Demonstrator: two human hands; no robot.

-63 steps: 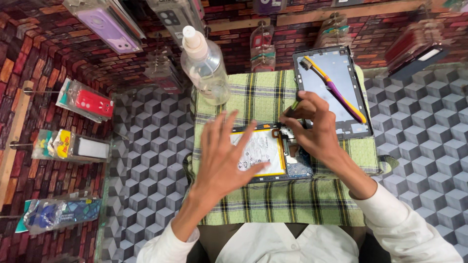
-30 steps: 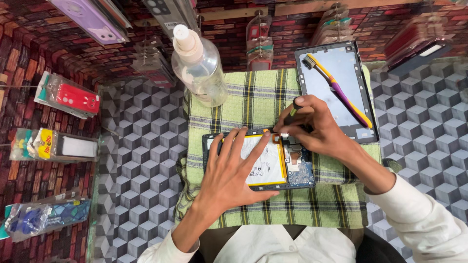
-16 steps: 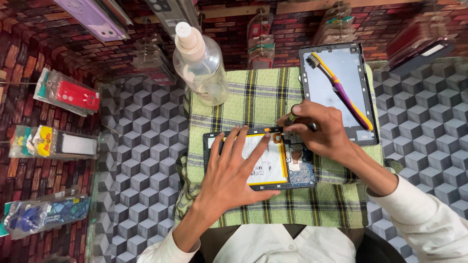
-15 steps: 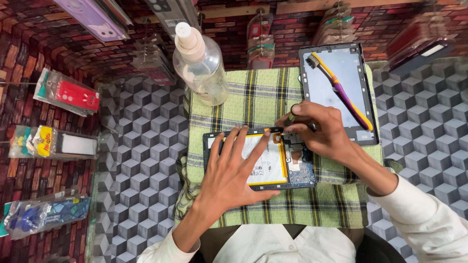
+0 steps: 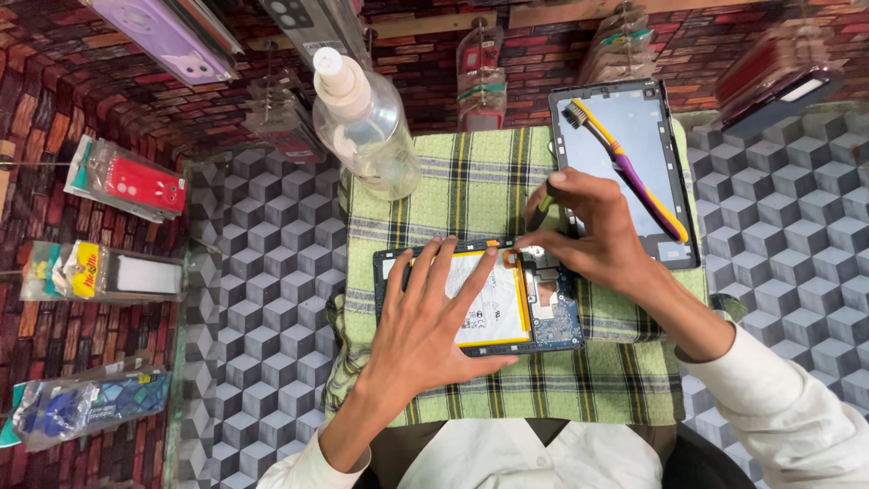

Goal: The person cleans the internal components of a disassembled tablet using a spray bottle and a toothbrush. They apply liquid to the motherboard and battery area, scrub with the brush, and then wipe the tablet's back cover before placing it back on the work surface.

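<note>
Opened tablet (image 5: 507,299) on the green plaid cloth (image 5: 507,181).
Left hand (image 5: 425,335) lies flat, fingers spread, on its yellow-edged battery; right hand (image 5: 593,240) pinches a dark screwdriver (image 5: 543,204) upright at its upper edge, blue circuit board exposed.

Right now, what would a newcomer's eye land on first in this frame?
Centre of the frame: an opened tablet with its yellow-edged battery exposed lies on a green plaid cloth. The left hand is spread flat on it while the right hand works a small screwdriver at its top edge. Behind sit a clear spray bottle and a detached tablet screen with a yellow and purple toothbrush on it.
</note>
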